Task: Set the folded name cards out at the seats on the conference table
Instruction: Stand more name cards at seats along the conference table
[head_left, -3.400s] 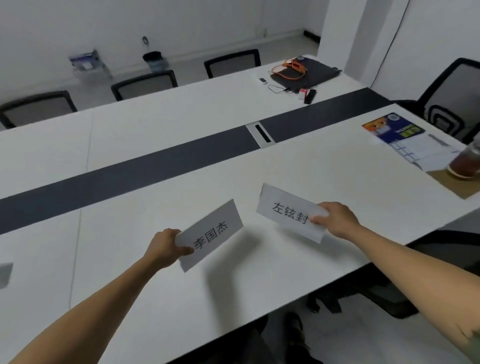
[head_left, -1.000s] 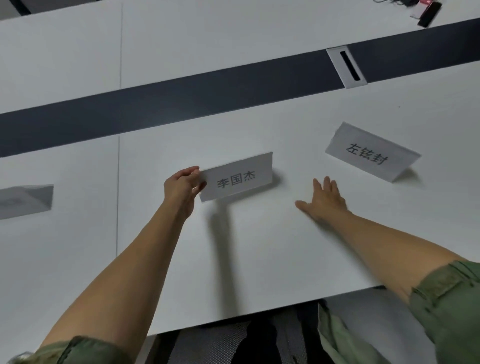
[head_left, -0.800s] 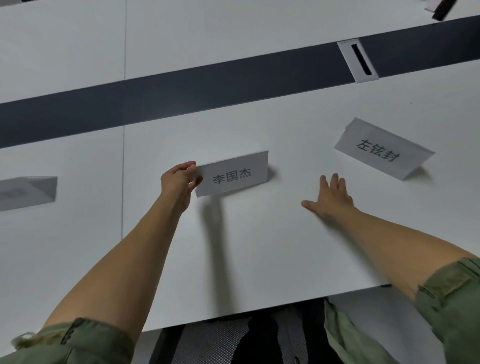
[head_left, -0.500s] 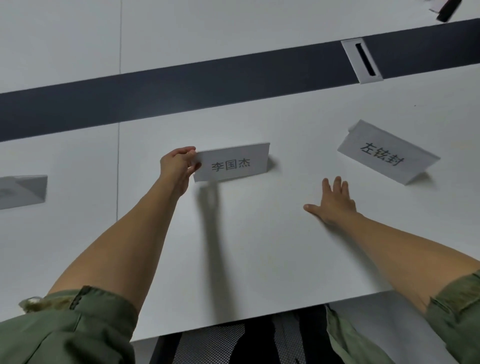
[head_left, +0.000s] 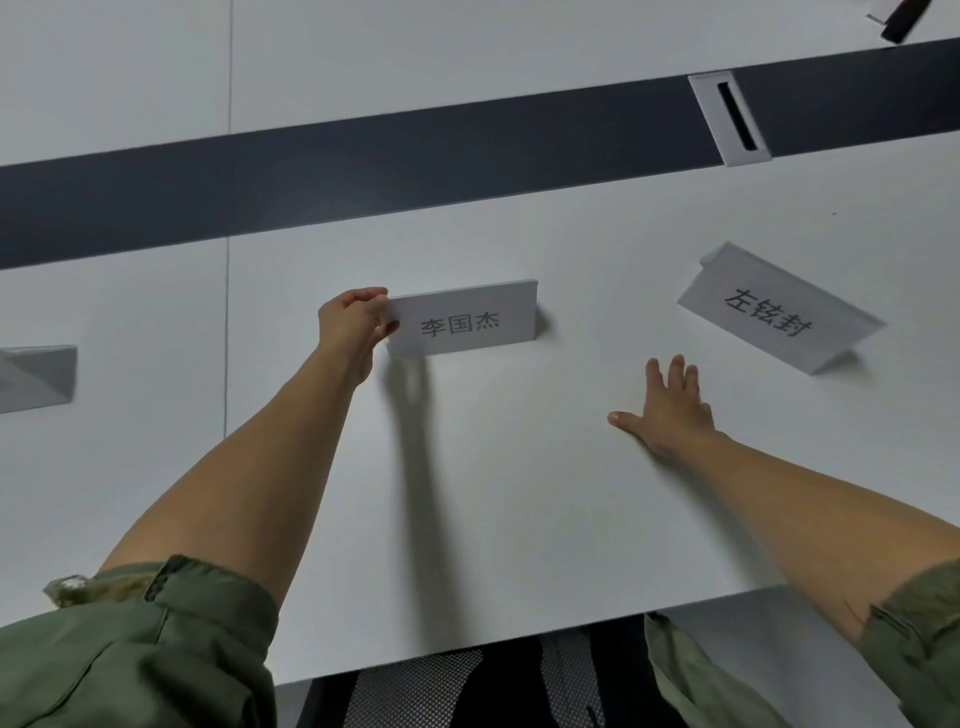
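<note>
Squared up since a second ago, when it sat tilted: the middle name card (head_left: 462, 323), now standing tent-wise on the white table (head_left: 519, 493). Clamped at its left end between thumb and curled fingers of the left hand (head_left: 350, 325). No longer carried as in the earliest view: the right name card (head_left: 774, 312), set down askew beyond and to the right of the right fingertips, well apart from them. Flat on the tabletop as before, the right hand (head_left: 670, 410), fingers straight and slightly spread, thumb out toward the middle card, holding nothing.

Stiff matte white paper, sharply creased along the top, black printed characters on the near face. Smooth matte tabletop with a thin seam (head_left: 227, 156) left of the left knuckles. Beyond the fingers, a broad dark strip (head_left: 363, 176) holding a white rectangular cable port (head_left: 730, 119) with a black slot.

Hidden under the gripping fingers: the middle card's left corner. Cut off by the left frame edge: a third folded card (head_left: 36, 376), grey in shade, print illegible. Clipped at the top right corner: a small dark object (head_left: 901, 21), not identifiable. Olive fabric sleeves (head_left: 130, 649) nearest; below the table edge, black chair mesh (head_left: 415, 691), mostly hidden.
</note>
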